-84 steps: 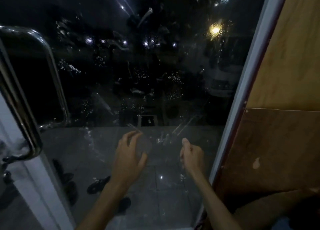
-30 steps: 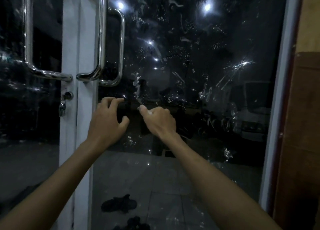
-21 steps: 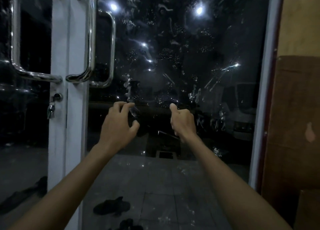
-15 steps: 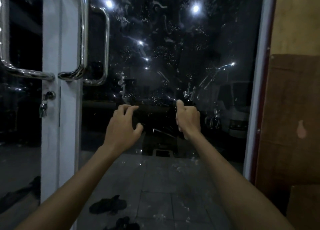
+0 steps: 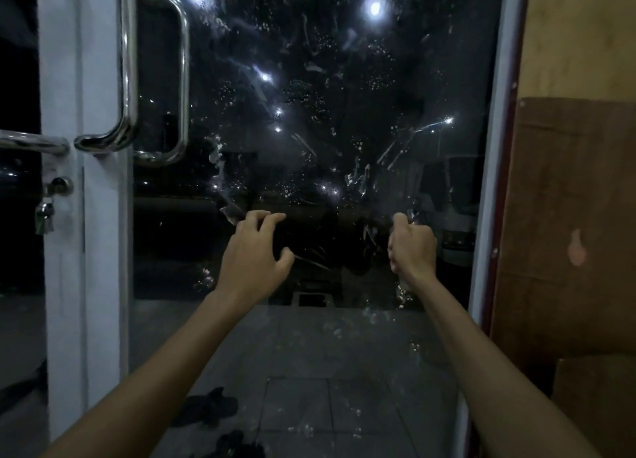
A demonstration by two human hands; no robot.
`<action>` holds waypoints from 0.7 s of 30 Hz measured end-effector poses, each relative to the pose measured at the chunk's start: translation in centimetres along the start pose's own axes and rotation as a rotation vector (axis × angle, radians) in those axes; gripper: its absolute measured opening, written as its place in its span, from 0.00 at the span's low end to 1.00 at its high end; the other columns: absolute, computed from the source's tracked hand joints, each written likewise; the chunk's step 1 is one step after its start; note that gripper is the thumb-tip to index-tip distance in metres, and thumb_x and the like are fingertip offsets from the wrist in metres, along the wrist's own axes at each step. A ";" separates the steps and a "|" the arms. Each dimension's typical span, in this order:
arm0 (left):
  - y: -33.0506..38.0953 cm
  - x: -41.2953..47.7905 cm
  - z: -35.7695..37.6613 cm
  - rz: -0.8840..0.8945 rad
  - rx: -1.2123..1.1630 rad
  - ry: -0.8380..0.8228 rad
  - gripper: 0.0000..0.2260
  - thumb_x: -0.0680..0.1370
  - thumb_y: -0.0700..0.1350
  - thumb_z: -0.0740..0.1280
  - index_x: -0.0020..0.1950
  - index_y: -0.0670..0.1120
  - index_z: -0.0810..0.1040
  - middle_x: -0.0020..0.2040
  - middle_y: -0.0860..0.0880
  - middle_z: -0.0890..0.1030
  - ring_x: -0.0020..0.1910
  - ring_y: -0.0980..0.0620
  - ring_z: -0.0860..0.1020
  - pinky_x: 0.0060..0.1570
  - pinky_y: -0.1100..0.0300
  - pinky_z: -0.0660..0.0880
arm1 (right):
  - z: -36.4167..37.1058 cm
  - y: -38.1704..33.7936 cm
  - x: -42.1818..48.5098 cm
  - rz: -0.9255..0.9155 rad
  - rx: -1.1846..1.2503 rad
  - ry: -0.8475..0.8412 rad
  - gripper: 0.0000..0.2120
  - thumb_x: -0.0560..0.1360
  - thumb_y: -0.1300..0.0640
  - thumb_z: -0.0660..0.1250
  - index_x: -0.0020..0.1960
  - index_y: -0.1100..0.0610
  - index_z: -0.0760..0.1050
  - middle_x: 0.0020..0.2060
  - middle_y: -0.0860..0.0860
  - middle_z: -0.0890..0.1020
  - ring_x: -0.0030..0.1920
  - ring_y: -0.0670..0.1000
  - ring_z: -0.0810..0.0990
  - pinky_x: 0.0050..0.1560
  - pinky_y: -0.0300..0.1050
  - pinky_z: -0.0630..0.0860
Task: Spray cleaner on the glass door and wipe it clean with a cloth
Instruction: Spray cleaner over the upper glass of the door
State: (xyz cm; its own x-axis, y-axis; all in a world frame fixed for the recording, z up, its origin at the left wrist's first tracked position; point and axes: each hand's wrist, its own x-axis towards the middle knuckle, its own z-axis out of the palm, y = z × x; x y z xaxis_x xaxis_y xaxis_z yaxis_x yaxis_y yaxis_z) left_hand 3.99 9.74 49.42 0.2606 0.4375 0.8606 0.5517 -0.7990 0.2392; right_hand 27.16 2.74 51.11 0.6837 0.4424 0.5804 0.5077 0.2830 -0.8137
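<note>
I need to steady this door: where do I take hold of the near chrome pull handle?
Grip the near chrome pull handle on its straight vertical run, above the lower bend, coming from the room side with the left hand; the second bar seems to lie behind the glass.

The left hand (image 5: 253,251) and right hand (image 5: 411,247) lie before the glass door (image 5: 327,96), handle (image 5: 129,78) left, board (image 5: 568,216) right.

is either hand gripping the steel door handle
No, left hand and right hand are both at the glass door, right of the steel door handle.
</note>
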 end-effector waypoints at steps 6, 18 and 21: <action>1.2 0.4 2.1 0.034 -0.015 -0.027 0.24 0.74 0.46 0.67 0.69 0.45 0.69 0.66 0.45 0.69 0.62 0.47 0.70 0.58 0.53 0.73 | -2.7 2.4 1.0 0.009 -0.024 0.032 0.27 0.78 0.40 0.56 0.26 0.55 0.70 0.21 0.50 0.72 0.23 0.52 0.70 0.29 0.45 0.69; 2.6 -0.9 5.8 0.045 -0.062 -0.077 0.24 0.74 0.45 0.68 0.70 0.45 0.69 0.67 0.45 0.68 0.62 0.47 0.70 0.55 0.54 0.74 | -4.7 8.3 -0.6 0.105 -0.062 0.041 0.25 0.78 0.46 0.57 0.26 0.57 0.71 0.21 0.52 0.72 0.24 0.53 0.71 0.32 0.46 0.69; 2.4 -1.5 6.6 0.029 -0.076 -0.089 0.24 0.75 0.45 0.68 0.70 0.45 0.69 0.67 0.45 0.68 0.63 0.47 0.70 0.54 0.54 0.73 | -4.6 9.5 -1.3 0.118 -0.107 -0.017 0.28 0.80 0.43 0.56 0.26 0.57 0.72 0.21 0.51 0.73 0.22 0.51 0.72 0.30 0.44 0.69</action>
State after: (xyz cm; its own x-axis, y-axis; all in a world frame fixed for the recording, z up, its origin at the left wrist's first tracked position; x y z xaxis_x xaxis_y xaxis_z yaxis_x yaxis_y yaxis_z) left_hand 10.11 9.89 45.72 0.3467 0.4465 0.8249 0.4825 -0.8391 0.2513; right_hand 33.50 0.92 42.73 0.7335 0.4815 0.4798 0.4782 0.1361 -0.8676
